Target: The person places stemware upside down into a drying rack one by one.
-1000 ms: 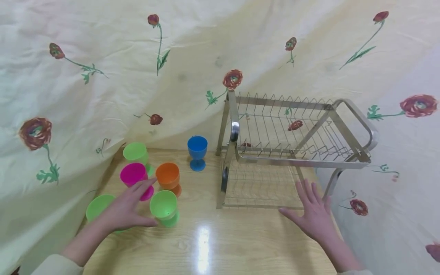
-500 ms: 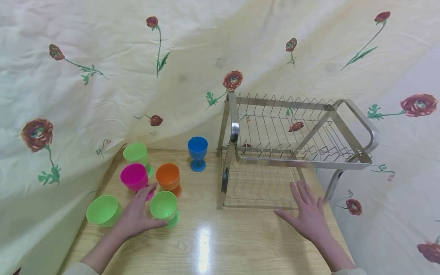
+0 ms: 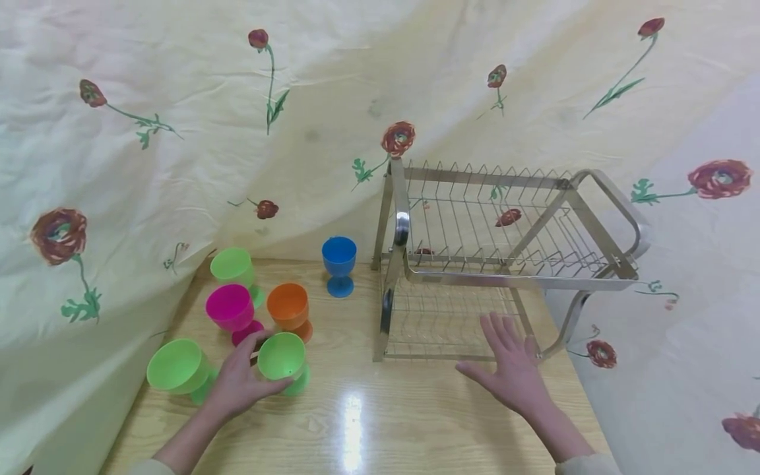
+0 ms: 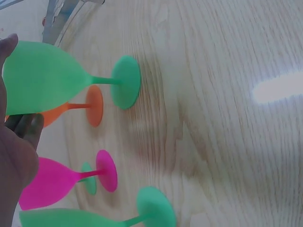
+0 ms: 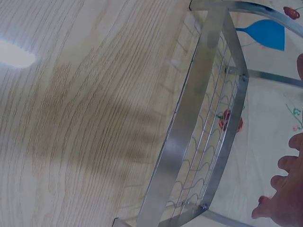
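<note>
My left hand [image 3: 239, 381] curves round the bowl of the nearest light green goblet [image 3: 282, 357], thumb at its near side and fingers at its far side. In the left wrist view this goblet [image 4: 45, 78] lies between thumb and fingers, its stem and round foot showing. A second green goblet [image 3: 178, 367] stands left of the hand, with a magenta goblet [image 3: 229, 309] and an orange goblet [image 3: 288, 307] just beyond. My right hand [image 3: 512, 371] is spread, holding nothing, before the lower tier of a metal dish rack [image 3: 522, 280].
Another green goblet [image 3: 233, 267] stands at the back left, and a blue goblet [image 3: 339, 257] near the rack's left side. The two-tier rack fills the back right of the wooden table [image 3: 410, 422]. Flowered cloth [image 3: 320, 86] hangs behind and at both sides.
My left hand has moved right and closed in round the near green goblet, uncovering the left green one. My right hand has shifted left, fingers still spread.
</note>
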`<state>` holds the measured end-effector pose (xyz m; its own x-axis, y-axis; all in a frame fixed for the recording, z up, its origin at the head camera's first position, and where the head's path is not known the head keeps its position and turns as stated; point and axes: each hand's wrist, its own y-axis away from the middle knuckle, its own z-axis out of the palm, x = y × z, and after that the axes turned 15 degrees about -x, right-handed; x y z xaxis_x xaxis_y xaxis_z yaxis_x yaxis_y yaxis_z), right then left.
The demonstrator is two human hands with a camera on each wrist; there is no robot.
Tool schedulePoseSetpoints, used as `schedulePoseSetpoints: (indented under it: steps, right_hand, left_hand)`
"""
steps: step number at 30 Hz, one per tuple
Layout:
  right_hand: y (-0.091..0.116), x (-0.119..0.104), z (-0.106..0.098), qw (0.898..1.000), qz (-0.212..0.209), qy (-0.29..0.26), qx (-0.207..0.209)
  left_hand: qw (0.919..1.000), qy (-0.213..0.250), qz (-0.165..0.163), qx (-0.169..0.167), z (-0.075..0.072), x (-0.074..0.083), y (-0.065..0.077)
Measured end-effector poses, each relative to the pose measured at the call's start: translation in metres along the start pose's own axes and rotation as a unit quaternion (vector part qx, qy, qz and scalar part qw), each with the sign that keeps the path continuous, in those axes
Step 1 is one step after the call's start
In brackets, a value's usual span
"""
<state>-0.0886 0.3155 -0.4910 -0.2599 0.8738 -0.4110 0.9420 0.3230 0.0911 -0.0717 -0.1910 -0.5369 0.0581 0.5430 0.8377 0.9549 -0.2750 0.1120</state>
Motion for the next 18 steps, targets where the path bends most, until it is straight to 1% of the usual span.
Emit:
schedulePoseSetpoints:
  steps: [4, 7, 12, 15, 18]
  right_hand:
    - [-0.002, -0.006, 0.001, 1.000, -0.005, 0.004, -0.004]
    - [-0.003, -0.012, 0.004, 1.000, -0.017, 0.015, 0.002]
    - [-0.003, -0.028, 0.012, 0.998, -0.058, 0.036, 0.016]
    - [-0.003, -0.042, 0.018, 0.996, -0.081, 0.038, 0.011]
    - [-0.004, -0.054, 0.022, 0.995, -0.098, 0.029, -0.002]
  left_hand:
    - [1.0000, 0.004, -0.005, 0.002, 0.002, 0.001, 0.001]
    - [0.9999, 0.008, -0.008, -0.002, 0.003, 0.005, 0.001]
    - [0.9992, 0.035, -0.006, -0.016, 0.007, 0.013, 0.000]
    - [0.9980, 0.057, -0.001, -0.026, 0.012, 0.017, -0.002]
    - [0.9966, 0.075, 0.004, -0.033, 0.020, 0.022, -0.006]
